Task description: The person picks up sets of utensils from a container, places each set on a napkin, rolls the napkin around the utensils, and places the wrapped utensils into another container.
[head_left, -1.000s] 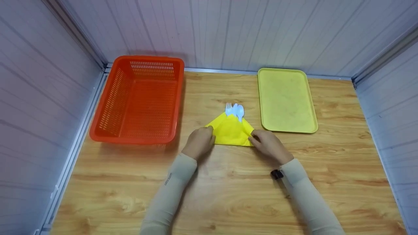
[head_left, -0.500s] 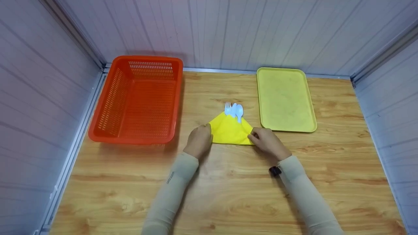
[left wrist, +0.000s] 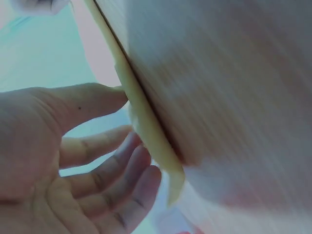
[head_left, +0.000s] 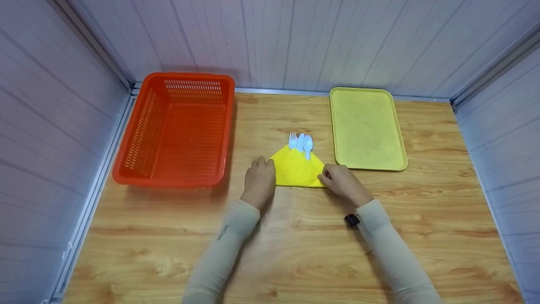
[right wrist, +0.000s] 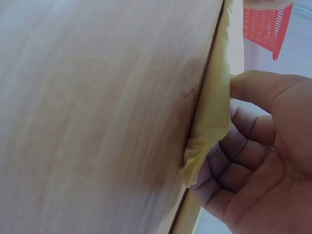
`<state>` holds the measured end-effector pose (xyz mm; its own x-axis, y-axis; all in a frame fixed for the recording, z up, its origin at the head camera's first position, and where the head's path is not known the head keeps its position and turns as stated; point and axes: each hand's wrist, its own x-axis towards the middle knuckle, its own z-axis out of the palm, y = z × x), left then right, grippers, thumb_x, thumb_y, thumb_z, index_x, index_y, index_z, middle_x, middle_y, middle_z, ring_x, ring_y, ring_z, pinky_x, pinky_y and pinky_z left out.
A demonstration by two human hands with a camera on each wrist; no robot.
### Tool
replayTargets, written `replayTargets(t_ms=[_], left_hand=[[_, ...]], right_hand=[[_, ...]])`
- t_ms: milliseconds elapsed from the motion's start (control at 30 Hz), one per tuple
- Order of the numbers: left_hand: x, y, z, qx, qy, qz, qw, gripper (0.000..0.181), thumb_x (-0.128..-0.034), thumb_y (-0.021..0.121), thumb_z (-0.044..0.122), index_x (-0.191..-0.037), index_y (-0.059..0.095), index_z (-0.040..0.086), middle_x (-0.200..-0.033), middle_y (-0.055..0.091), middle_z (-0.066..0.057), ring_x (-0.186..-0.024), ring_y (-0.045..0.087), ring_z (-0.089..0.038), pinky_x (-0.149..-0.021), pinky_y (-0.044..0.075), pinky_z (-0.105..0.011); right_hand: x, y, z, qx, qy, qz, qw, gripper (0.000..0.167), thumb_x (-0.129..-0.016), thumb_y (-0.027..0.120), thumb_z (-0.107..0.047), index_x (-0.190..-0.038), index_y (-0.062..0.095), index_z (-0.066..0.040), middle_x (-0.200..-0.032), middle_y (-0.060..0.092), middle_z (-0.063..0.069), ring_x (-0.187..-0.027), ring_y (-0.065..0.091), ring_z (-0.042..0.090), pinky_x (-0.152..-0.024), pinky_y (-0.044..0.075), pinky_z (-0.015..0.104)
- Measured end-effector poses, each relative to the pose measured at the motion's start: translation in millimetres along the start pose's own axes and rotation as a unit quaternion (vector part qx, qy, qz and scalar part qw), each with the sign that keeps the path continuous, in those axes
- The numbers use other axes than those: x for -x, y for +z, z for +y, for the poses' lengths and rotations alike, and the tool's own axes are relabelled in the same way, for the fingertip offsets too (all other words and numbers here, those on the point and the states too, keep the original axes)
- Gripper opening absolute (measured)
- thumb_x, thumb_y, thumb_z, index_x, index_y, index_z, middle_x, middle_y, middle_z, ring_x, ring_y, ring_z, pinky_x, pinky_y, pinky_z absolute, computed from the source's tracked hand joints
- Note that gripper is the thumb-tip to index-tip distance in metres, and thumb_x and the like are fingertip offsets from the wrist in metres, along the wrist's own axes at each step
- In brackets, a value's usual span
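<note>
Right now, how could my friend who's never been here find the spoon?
On the wooden table, look between the big red basket and the yellow tray. Three pale utensils poke from the far side of a bright yellow cloth. The spoon is furthest to the person's right, with a smooth oval head, unlike the pronged fork at the left.
</note>
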<state>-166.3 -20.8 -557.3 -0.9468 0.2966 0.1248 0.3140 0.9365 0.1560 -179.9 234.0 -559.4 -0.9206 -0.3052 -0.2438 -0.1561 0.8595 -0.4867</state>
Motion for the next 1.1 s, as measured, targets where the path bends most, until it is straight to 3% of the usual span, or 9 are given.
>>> replayTargets(t_ms=[100,167,267,367,467,567,1100], left_hand=[[0.9,-1.8,10.9,0.01,0.04,0.026,0.9988,0.015,-0.0925,0.055,-0.005,-0.102,0.066,-0.004,-0.095,0.057,-0.019,-0.081,0.058,-0.031,-0.059,0.054,-0.037],[0.7,-2.2,19.6,0.023,0.078,0.02,0.9965,0.017,-0.0933,0.055,-0.002,-0.105,0.067,-0.002,-0.101,0.059,-0.018,-0.086,0.059,-0.031,-0.063,0.056,-0.037],[0.0,-1.4,32.3,0.03,0.133,-0.021,0.9905,0.023,-0.0983,0.052,0.007,-0.116,0.066,0.001,-0.119,0.06,-0.018,-0.103,0.059,-0.032,-0.078,0.057,-0.039],[-0.4,1.4,41.9,0.018,0.158,-0.073,0.9846,0.031,-0.1029,0.051,0.017,-0.13,0.061,0.005,-0.137,0.054,-0.019,-0.123,0.054,-0.033,-0.093,0.053,-0.042],[-0.2,5.4,47.5,-0.004,0.156,-0.11,0.9817,0.039,-0.1045,0.051,0.024,-0.14,0.055,0.009,-0.147,0.047,-0.018,-0.132,0.048,-0.033,-0.098,0.049,-0.045],[0.0,9.0,50.5,-0.017,0.15,-0.125,0.9806,0.043,-0.1049,0.05,0.027,-0.144,0.053,0.01,-0.15,0.045,-0.017,-0.134,0.046,-0.033,-0.099,0.048,-0.046],[2.3,10.9,52.4,-0.027,0.152,-0.126,0.9799,0.048,-0.1023,0.054,0.032,-0.145,0.052,0.012,-0.148,0.046,-0.017,-0.134,0.045,-0.032,-0.099,0.048,-0.044]], right_hand=[[-0.2,-1,-1,0.007,-0.008,0.003,0.9999,0.019,-0.101,0.06,-0.022,-0.09,0.062,-0.006,-0.076,0.059,0.004,-0.064,0.052,0.018,-0.06,0.045,0.034],[-0.6,-1,-1,0.011,-0.012,0.008,0.9998,0.019,-0.101,0.06,-0.021,-0.09,0.062,-0.005,-0.076,0.06,0.004,-0.065,0.053,0.019,-0.061,0.046,0.034],[-1.7,-1,0,0.014,-0.013,0.011,0.9998,0.019,-0.1,0.06,-0.021,-0.091,0.062,-0.004,-0.077,0.061,0.005,-0.065,0.054,0.019,-0.061,0.047,0.035],[-3.5,0,0,0.012,-0.006,0.008,0.9999,0.02,-0.101,0.06,-0.021,-0.092,0.063,-0.004,-0.078,0.061,0.005,-0.066,0.054,0.019,-0.061,0.047,0.035],[-4.8,1,-1,0.013,-0.002,0.004,0.9999,0.02,-0.101,0.059,-0.022,-0.092,0.063,-0.004,-0.078,0.061,0.005,-0.066,0.055,0.019,-0.062,0.047,0.035],[-5.3,1,-1,0.015,-0.001,0.002,0.9999,0.02,-0.101,0.059,-0.022,-0.092,0.062,-0.004,-0.078,0.06,0.005,-0.066,0.054,0.019,-0.061,0.046,0.035],[-1.9,1,-3,0.017,0.011,0.011,0.9997,0.018,-0.098,0.064,-0.02,-0.09,0.061,-0.004,-0.079,0.062,0.006,-0.069,0.057,0.021,-0.064,0.049,0.037]])
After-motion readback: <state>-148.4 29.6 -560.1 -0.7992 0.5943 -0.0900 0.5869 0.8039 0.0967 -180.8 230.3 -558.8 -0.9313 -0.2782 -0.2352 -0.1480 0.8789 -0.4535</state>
